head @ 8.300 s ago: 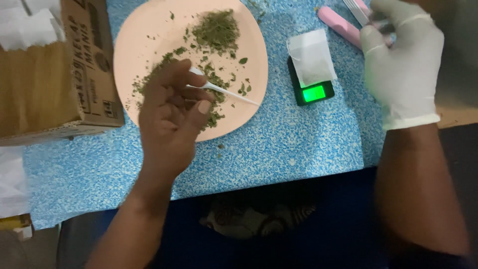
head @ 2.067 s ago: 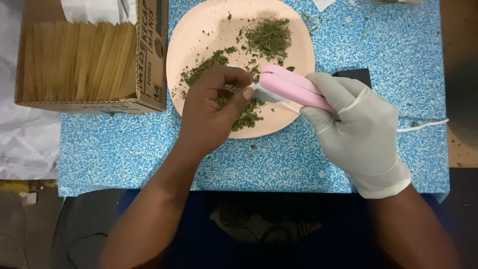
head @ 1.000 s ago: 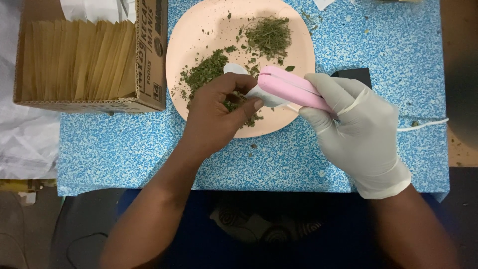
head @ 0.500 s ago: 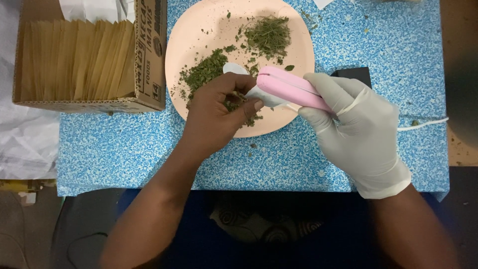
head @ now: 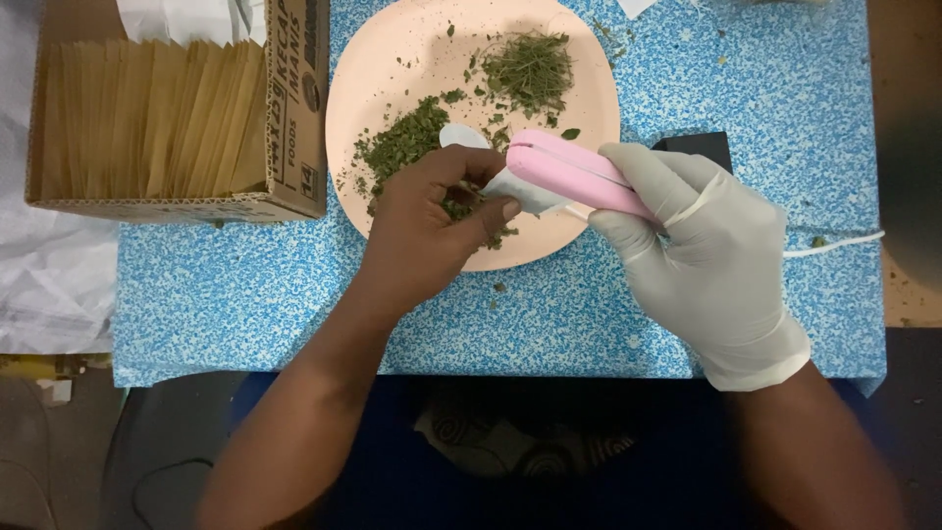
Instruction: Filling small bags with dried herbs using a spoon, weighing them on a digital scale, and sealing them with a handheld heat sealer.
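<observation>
A round peach plate (head: 412,44) with heaps of dried green herb (head: 402,147) lies on the blue speckled mat. My bare left hand (head: 432,221) pinches a small white paper sachet (head: 515,186) over the plate's near edge. My right hand (head: 702,265), in a white glove, grips a pink clamp-like sealer (head: 574,177), whose jaws close on the sachet's end. A white spoon tip (head: 461,135) peeks out from behind my left hand.
A cardboard box (head: 294,108) packed with tan paper sleeves stands at the left. A black scale (head: 697,147) lies mostly hidden behind my right hand, and a white cord (head: 844,240) runs off to the right. The mat's near edge (head: 392,368) is by my lap.
Eight seconds ago my left hand held a white stick and the right reached away. Over the last second both hands have stayed put, sachet clamped in the pink sealer.
</observation>
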